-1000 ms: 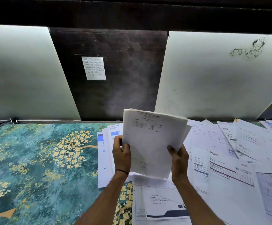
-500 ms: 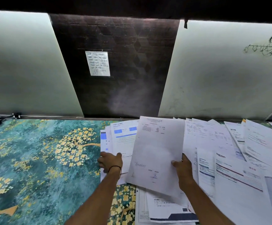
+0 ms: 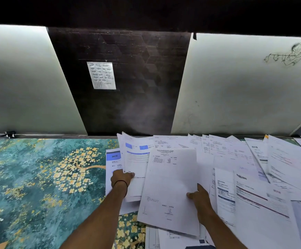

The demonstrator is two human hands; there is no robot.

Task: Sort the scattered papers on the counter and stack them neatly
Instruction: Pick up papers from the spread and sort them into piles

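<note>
Fingers (image 3: 191,194) on stack (image 3: 171,184) edge, counter (image 3: 38,177) leftward

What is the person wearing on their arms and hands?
The left forearm and right forearm are bare, with no sleeves in view. A thin black band circles the left wrist. No gloves, watch or rings show.

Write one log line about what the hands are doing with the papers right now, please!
left hand: grips blue-headed sheet | right hand: holds paper stack | scattered papers: unsorted on counter
</note>
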